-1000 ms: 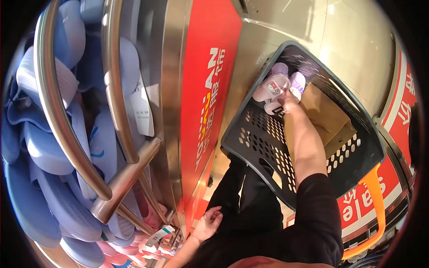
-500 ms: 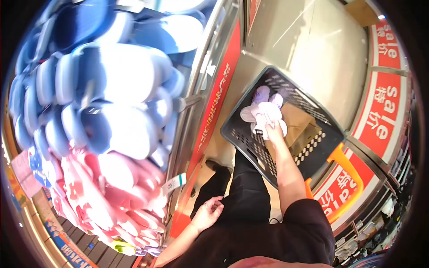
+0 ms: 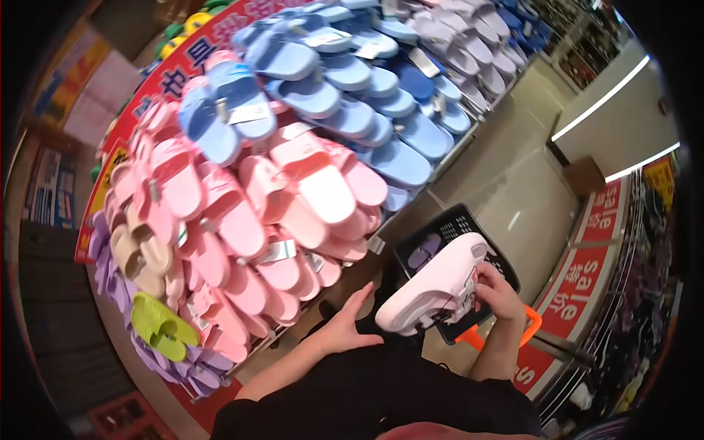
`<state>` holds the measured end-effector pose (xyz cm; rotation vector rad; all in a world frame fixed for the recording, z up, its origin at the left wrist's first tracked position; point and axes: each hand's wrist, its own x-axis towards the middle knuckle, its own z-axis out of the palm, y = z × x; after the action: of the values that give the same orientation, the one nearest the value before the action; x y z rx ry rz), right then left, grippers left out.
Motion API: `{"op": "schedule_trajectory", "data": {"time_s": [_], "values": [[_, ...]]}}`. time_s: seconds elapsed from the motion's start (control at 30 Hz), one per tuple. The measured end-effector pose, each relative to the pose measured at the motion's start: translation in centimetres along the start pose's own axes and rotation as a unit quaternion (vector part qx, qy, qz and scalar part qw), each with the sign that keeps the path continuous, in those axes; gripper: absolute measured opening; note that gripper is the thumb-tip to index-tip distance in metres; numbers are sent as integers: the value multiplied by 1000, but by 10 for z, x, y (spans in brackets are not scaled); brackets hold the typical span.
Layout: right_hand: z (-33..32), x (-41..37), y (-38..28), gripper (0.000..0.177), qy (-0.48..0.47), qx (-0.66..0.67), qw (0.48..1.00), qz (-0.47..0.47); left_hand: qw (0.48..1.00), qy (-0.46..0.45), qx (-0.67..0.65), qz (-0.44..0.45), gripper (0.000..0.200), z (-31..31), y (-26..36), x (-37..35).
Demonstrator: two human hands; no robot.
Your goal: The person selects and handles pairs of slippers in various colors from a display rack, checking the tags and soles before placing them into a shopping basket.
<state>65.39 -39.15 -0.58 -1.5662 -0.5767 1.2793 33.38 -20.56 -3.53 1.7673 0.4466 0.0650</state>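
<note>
Since the earlier frame, the pale pink slipper (image 3: 429,286) has come up out of the basket (image 3: 490,236), toward the wearer's body. The left hand (image 3: 348,326) has left the thigh, and the view has swung to take in more of the rack.

Right hand (image 3: 501,292): fingers bent around the slipper's strap side, closed on it. The strap probably gives a firmer hold than the smooth sole. Whether a second slipper sits behind, cannot tell. Slipper tilted, one end near and left, the other far and right, perhaps so the strap's print faces the wearer.

Left hand: empty, thumb and fingers spread wide, just beside the slipper's near end; seemingly shaped to take or steady it.

Basket beyond, partly hidden, a purple slipper (image 3: 424,251) inside at left. Orange handle (image 3: 533,324) lies folded to the near right, likely to keep the top unobstructed.

Left side: pink slippers (image 3: 315,192) near, blue slippers (image 3: 348,110) farther, apparently grouped by colour for easy choosing. Green slippers (image 3: 163,328) break the pattern.
</note>
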Motion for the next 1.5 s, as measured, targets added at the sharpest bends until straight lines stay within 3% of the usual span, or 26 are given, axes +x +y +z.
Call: {"op": "schedule_trajectory", "data": {"time_s": [0.07, 0.2, 0.23, 0.33, 0.37, 0.4, 0.47, 0.5, 0.53, 0.6, 0.67, 0.73, 0.87, 0.93, 1.0, 1.03, 1.07, 1.1, 1.13, 1.17, 1.2, 1.23, 1.33, 1.37, 1.4, 1.5], "values": [[56, -7, -51, 26, -93, 40, 995, 3, 990, -1, -138, 30, 114, -17, 31, -24], [166, 15, -111, 25, -136, -30, 989, -47, 983, -15, -2, 185, 87, -36, 18, -84], [185, 26, -112, 24, -144, -44, 985, -86, 988, -4, -58, 145, 75, -38, 14, -100], [252, 30, -147, 27, -184, -109, 967, -138, 963, 188, 24, 192, 82, -49, 5, -136], [271, 31, -154, 31, -200, -157, 952, -172, 951, 246, 13, 189, 87, -54, 6, -148], [289, 31, -159, 35, -212, -203, 934, -205, 945, 275, -90, 150, 88, -57, 4, -161], [329, 22, -173, 40, -231, -225, 918, -228, 857, 351, -325, 192, 88, -45, -36, -163], [350, 17, -178, 44, -231, -241, 908, -252, 796, 394, -398, 228, 81, -50, -21, -168], [367, 15, -180, 44, -244, -244, 904, -252, 791, 407, -396, 229, 81, -57, -6, -182], [403, 9, -180, 47, -307, -157, 881, -324, 704, 375, -554, 238, 76, -72, 9, -215], [433, 10, -171, 48, -326, -171, 866, -337, 646, 443, -576, 234, 72, -75, -4, -245], [461, 17, -153, 48, -348, -226, 771, -483, 635, 464, -539, 303, 72, -87, -7, -272], [500, 24, -109, 44, -360, -145, 776, -498, 587, 525, -547, 284, 72, -106, -14, -308], [500, 33, -79, 51, -372, -135, 784, -478, 567, 543, -563, 258, 70, -108, -31, -326], [497, 44, -40, 60, -301, -118, 859, -398, 536, 548, -590, 252, 68, -112, -36, -334], [498, 41, -23, 64, -341, -44, 919, -191, 535, 549, -590, 252, 68, -113, -39, -337], [496, 36, -13, 64, -340, -45, 920, -191, 549, 540, -587, 252, 68, -113, -43, -338], [500, 27, -9, 66, -380, 24, 924, -30, 562, 528, -584, 252, 68, -113, -47, -338], [502, 22, -6, 68, -406, 95, 900, 131, 563, 525, -587, 251, 68, -111, -51, -335], [503, 21, -2, 68, -402, 97, 901, 131, 541, 521, -610, 253, 66, -107, -54, -330], [504, 21, 2, 68, -461, 150, 855, 184, 519, 517, -632, 254, 64, -103, -54, -327], [504, 19, 4, 69, -514, 203, 799, 235, 542, 484, -624, 288, 60, -100, -53, -325], [510, 5, -8, 72, -461, 199, 853, 143, 582, 497, -582, 274, 58, -103, -46, -311], [506, 6, -12, 74, -444, 192, 865, 129, 621, 542, -520, 223, 66, -98, -63, -305], [506, 6, -22, 75, -441, 207, 864, 126, 660, 520, -479, 253, 64, -98, -61, -301], [500, 19, -12, 73, -421, 197, 881, 86, 697, 513, -444, 230, 63, -88, -58, -290]]}}
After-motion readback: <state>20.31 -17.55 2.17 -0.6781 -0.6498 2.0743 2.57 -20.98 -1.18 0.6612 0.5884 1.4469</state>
